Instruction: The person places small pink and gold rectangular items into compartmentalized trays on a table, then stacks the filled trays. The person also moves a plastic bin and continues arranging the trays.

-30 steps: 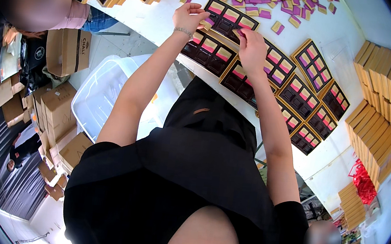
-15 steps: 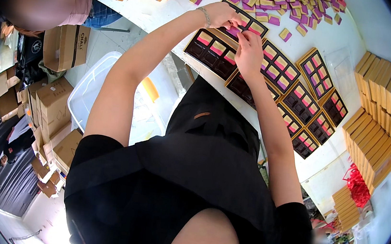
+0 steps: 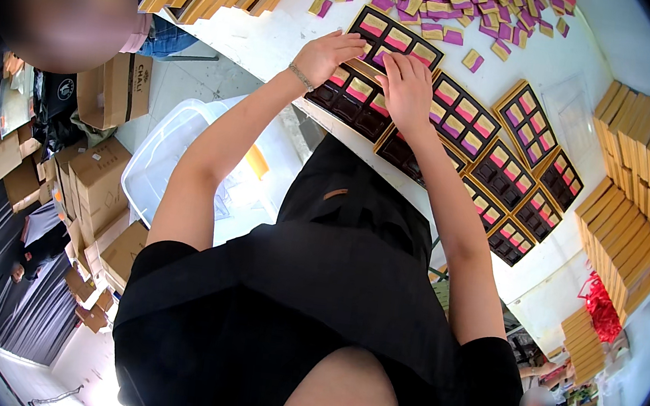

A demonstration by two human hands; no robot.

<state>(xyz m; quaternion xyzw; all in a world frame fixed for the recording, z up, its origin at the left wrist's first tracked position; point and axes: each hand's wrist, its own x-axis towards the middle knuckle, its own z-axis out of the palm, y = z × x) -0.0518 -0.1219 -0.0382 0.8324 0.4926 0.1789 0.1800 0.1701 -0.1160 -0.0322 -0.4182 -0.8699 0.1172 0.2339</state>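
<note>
Over the near-left corner of the black tray (image 3: pixel 387 22), I'm seeing the left hand (image 3: pixel 326 56) lying palm down, its elbow bending outward and its fingers slanting rightward, loosely extended; I'm not able to tell whether the tips are gripping anything. In the black tray's near row, the purple wrapped piece (image 3: pixel 380 54) is lying partly covered by fingers. I'm judging it light, firm and rather slick in its wrapper, liable to dent or crack under a hard squeeze, so I'm favouring a soft fingertip hold on its opposite edges. Right of centre over the black tray, the right hand (image 3: pixel 408 88) is arching from above, fingers close together and pointing down at the piece; whether they're pinching or merely pressing it, I'm not managing to see. Just right of the black tray, a filled tray (image 3: pixel 460 92) is sitting, pieces occupying both its rows.
</note>
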